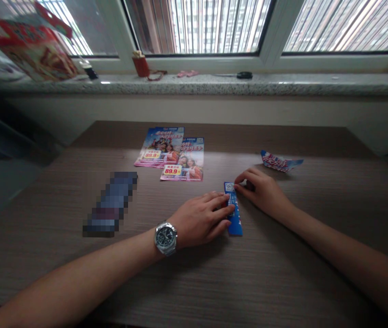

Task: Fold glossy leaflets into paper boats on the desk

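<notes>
A blue flyer (235,224), folded into a narrow strip with a QR code at its far end, lies on the wooden table. My left hand (202,217) rests across the strip from the left, its fingers stretched out and pressing on the paper. A silver watch is on that wrist. At the strip's far right corner, the thumb and forefinger of my right hand (257,184) pinch the paper's edge. Beyond the hands, two unfolded flyers (194,157) overlap, both showing people and a price. A folded paper boat (280,162) with the same print sits beyond my right hand.
A pixelated phone-shaped object (111,205) lies to the left on the table (180,282). Along the stone sill (207,86) are a red container (140,64), a screwdriver (244,75) and a red food bag (40,52). Windows stand behind.
</notes>
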Tool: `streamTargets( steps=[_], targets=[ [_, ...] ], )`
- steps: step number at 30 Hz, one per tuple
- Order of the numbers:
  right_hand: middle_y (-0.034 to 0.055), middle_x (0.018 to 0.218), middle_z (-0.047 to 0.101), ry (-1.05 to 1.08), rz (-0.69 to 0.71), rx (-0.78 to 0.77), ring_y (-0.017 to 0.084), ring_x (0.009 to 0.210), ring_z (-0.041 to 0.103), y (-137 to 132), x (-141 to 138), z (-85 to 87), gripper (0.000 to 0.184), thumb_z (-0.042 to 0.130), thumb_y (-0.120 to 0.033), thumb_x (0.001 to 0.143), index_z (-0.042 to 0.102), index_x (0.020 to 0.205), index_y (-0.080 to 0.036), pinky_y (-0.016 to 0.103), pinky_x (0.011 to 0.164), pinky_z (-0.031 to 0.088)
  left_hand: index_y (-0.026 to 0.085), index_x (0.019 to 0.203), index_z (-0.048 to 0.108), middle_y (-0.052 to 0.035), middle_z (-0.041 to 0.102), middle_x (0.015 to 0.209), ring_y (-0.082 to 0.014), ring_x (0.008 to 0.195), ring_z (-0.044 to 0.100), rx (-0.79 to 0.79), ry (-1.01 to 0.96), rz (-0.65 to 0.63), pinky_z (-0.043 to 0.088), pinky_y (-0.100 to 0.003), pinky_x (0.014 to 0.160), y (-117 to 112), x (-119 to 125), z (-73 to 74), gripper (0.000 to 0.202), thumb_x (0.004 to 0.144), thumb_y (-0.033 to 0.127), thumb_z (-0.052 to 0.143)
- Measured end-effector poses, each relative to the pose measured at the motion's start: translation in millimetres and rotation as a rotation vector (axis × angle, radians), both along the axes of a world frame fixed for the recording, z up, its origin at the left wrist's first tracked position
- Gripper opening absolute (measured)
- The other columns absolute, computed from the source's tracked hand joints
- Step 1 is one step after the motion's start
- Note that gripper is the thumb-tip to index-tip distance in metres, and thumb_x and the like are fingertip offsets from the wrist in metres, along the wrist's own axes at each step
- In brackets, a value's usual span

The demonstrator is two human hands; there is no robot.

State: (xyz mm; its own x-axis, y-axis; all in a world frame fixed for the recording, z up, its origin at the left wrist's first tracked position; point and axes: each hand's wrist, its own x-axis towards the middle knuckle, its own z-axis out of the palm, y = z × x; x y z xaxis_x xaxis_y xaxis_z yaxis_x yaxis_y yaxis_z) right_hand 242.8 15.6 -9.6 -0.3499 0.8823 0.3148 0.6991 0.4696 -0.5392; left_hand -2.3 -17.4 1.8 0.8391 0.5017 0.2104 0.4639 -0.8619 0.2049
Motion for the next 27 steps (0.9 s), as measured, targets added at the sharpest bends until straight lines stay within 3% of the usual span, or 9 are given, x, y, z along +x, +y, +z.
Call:
streamTargets(
  steps=[6, 15, 21, 27],
  targets=[
    [0.0039, 0.088, 0.060, 0.004, 0.073, -0.091, 0.016, 0.069, 0.057, -22.9, 1.9, 1.5, 0.006, 0.062, -0.023, 0.092, 0.065, 0.087, -0.021, 0.029, 0.063, 0.047, 0.019, 0.138, 0.055, -0.0110, 0.054, 0.145, -0.0255, 0.133, 0.052, 0.008, -0.005, 0.004, 0.042, -0.042, 0.115, -0.7, 0.4, -0.3, 0.041, 0.104, 0.038, 0.041],
    [0.0053, 0.090, 0.062, -0.032, 0.152, -0.169, 0.021, 0.084, 0.060, -51.9, 2.7, 1.9, 0.005, 0.066, -0.019, 0.091, 0.064, 0.087, -0.021, 0.033, 0.074, 0.049, 0.018, 0.139, 0.055, -0.0108, 0.054, 0.145, -0.0260, 0.134, 0.051, 0.022, 0.023, 0.009, 0.042, -0.041, 0.115, -1.3, 1.5, 0.0, 0.041, 0.104, 0.035, 0.043],
    [0.0066, 0.095, 0.066, -0.041, 0.211, -0.164, 0.023, 0.089, 0.061, -75.7, 2.5, 2.7, 0.004, 0.065, -0.019, 0.091, 0.063, 0.090, -0.023, 0.036, 0.077, 0.050, 0.018, 0.139, 0.055, -0.0116, 0.052, 0.146, -0.0261, 0.134, 0.051, 0.022, 0.011, 0.007, 0.043, -0.042, 0.114, -1.2, 1.0, -3.1, 0.041, 0.103, 0.036, 0.044],
    [0.0076, 0.098, 0.067, -0.053, 0.235, -0.165, 0.024, 0.092, 0.061, -81.2, 2.7, 3.4, 0.002, 0.065, -0.023, 0.092, 0.064, 0.090, -0.023, 0.039, 0.079, 0.050, 0.018, 0.139, 0.054, -0.0117, 0.053, 0.146, -0.0260, 0.134, 0.051, 0.029, 0.007, 0.001, 0.043, -0.042, 0.114, -1.5, 0.9, -2.7, 0.041, 0.103, 0.036, 0.045]
  ],
)
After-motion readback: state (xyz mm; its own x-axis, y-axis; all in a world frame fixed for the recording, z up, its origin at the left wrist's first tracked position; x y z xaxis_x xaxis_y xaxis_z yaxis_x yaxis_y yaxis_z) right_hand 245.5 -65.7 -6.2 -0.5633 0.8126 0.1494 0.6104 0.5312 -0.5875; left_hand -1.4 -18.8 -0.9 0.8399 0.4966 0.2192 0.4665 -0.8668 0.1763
